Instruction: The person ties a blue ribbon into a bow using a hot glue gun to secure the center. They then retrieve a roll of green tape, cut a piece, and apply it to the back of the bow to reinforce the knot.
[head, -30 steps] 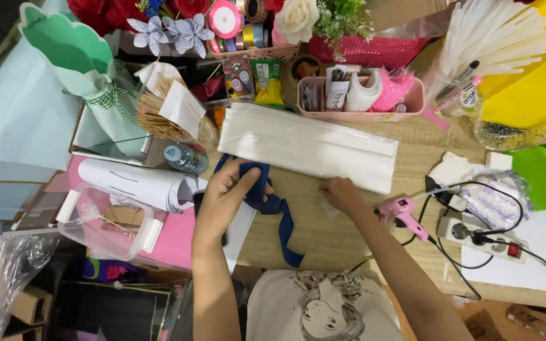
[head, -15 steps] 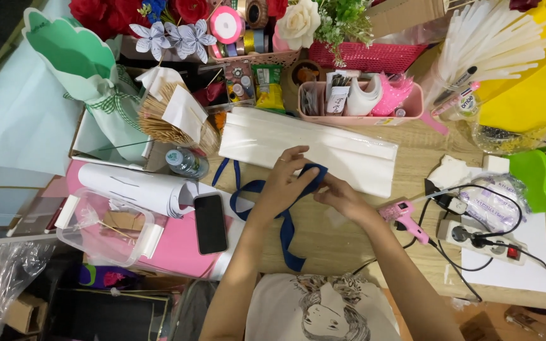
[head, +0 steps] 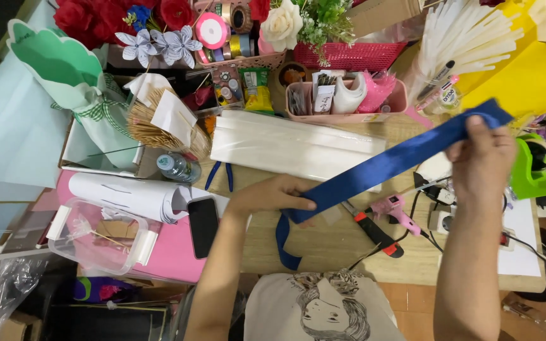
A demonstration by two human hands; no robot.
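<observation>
A cluttered wooden worktop (head: 323, 243) carried a white paper pack (head: 292, 146), a pink glue gun (head: 394, 208), a black phone (head: 203, 218) and a pink tray (head: 349, 98). A blue ribbon (head: 387, 167) stretched taut above them. The left hand (head: 273, 197) pinched its lower part, fingers closed; the right hand (head: 483, 158) gripped its raised upper end.

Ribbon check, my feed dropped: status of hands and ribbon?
Left hand and right hand pinch blue ribbon, stretched taut above table. Tail hangs off left hand. Nothing in the way.
</observation>
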